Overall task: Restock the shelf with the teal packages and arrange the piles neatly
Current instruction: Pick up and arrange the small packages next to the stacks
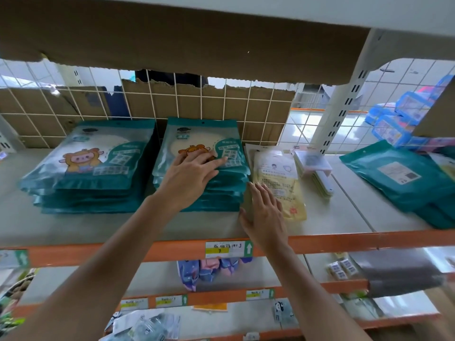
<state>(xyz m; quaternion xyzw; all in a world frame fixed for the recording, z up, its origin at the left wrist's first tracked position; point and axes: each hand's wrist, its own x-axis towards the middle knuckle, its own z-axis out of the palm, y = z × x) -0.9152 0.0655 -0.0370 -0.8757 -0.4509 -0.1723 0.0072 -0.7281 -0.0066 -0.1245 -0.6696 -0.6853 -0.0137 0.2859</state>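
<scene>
Teal packages lie in two piles on the shelf (73, 230) in front of us, flat on a grey board with an orange front rail. We see the left pile (86, 168) standing apart, its lower packs splayed out sideways. The middle pile (202, 168) sits just beside it, backed against a wire grid (258, 107). More teal packs (398, 178) lie loose at the far right, well apart from both piles.

Our left hand (189, 178) rests palm down on top of the middle pile, fingers spread apart and flat, gripping nothing. Our right hand (264, 212) stands edge-on against that pile's right side, fingers together and straight, also gripping nothing. It lies over part of a yellow pack (278, 173), which touches the pile.

We judge the risks as these. The packs look glossy and slick, so a firm sideways push could shear the pile and fan it leftward. Pressing down off centre could tip the upper packs toward the front rail. The right hand could also drag the yellow pack along, or push it under the teal ones.

Some things stay hidden from us. The middle pile's front corner is covered by our left wrist. The far right packs are cut off by the frame edge. We cannot count the packs in either pile. Printed text on the packs and on the rail label (226, 249) is too blurred to read.
</scene>
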